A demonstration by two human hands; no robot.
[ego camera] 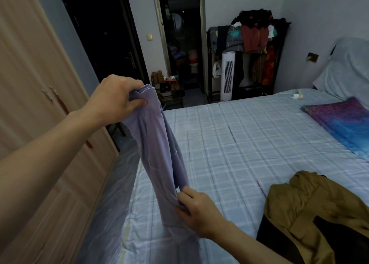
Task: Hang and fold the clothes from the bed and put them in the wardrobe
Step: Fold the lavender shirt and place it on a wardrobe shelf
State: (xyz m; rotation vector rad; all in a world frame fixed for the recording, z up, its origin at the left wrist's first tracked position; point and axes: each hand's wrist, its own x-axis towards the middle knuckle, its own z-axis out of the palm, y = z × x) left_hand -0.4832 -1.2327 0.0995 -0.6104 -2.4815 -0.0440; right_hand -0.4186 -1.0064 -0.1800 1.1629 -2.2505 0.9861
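Bed [229, 144], centre: two garments. Left hand [117, 98] and right hand [196, 210] both grip one lilac garment [157, 156]; one brown garment [311, 208] lies lower right.

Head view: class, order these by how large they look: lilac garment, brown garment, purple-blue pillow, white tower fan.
1. Tied: brown garment and lilac garment look about alike, both near the camera, brown cut by the frame; unranked.
2. Then the purple-blue pillow.
3. Last the white tower fan, farthest away.

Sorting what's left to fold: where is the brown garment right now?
Head view, lower right: the brown garment lies crumpled on the checked bed, right of the right hand.
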